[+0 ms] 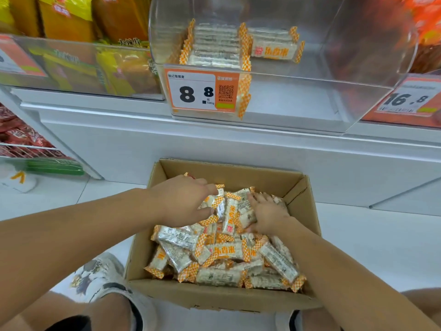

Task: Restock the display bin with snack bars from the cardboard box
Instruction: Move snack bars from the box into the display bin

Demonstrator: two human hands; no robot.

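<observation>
Head view looks down on an open cardboard box (238, 301) on the white floor, heaped with snack bars (222, 252) in white-and-orange wrappers. Both hands are inside the box at its far end — the left hand (183, 199) with fingers curled around a bar at the top of the heap, the right hand (268, 213) spread flat, palm down, on the bars beside it. Above the box, the clear display bin (298, 96) on the shelf holds a few stacked bars behind a price tag (202, 90) reading 8.8.
</observation>
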